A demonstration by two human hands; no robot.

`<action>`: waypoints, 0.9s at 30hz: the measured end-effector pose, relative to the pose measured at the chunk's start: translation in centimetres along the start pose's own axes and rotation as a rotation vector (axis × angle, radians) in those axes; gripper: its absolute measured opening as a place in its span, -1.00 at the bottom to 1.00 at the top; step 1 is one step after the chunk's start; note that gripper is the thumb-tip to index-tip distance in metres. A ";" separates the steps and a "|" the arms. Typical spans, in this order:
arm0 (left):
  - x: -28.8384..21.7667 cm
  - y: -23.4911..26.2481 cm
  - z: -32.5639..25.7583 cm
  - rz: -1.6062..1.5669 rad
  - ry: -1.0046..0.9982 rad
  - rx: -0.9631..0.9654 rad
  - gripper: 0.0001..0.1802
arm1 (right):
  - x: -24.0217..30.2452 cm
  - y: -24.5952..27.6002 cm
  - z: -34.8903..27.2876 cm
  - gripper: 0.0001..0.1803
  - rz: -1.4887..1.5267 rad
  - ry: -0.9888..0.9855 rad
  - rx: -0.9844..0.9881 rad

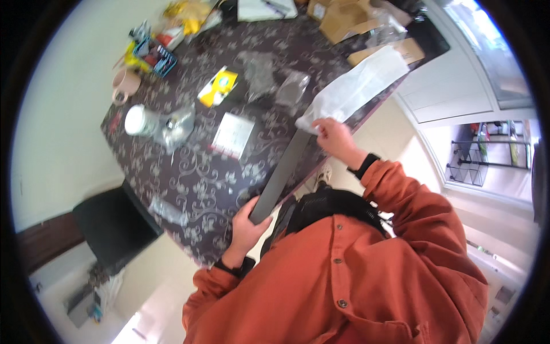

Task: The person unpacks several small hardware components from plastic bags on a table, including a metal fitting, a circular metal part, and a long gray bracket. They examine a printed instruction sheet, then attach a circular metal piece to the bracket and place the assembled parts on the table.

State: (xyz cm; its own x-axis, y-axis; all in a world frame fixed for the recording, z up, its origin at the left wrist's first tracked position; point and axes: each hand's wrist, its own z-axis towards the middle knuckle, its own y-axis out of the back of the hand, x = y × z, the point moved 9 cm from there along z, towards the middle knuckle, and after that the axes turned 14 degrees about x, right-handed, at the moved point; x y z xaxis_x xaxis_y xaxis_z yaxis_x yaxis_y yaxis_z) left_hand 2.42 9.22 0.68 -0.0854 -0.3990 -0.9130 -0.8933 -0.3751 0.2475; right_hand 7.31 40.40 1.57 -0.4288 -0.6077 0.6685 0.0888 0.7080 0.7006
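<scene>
A long, flat, dark grey bar-shaped object [279, 179] lies slantwise along the near edge of the table. My left hand [247, 228] grips its lower end, thumb on top. At the far end, my right hand [339, 141] pinches the mouth of a long white translucent sleeve [366, 84]. The sleeve stretches away toward the far right, and the bar's upper end meets its mouth; how far the bar reaches inside is hidden. Left of the bar, a white printed card [232, 135] rests flat on the dark floral tablecloth [197, 178].
Around the table are clear plastic bags [259, 74], a yellow packet [218, 87], a white-lidded jar [137, 120], a pink mug [125, 85] and a cardboard box [344, 20]. A black chair [117, 223] stands at the left, a white door [450, 86] at the right.
</scene>
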 end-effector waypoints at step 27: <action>8.4 4.3 1.3 -0.499 0.307 0.131 -0.72 | -7.1 1.2 -14.5 -0.66 0.337 -0.056 -0.122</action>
State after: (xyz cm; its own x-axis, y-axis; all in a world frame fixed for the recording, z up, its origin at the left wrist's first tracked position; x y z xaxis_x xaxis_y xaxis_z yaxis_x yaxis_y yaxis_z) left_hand -2.72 5.35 -6.31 0.4723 -0.4319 -0.7684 -0.8413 -0.4809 -0.2469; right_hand 23.48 40.33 1.27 -0.4056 -0.3241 0.8547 0.3386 0.8153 0.4698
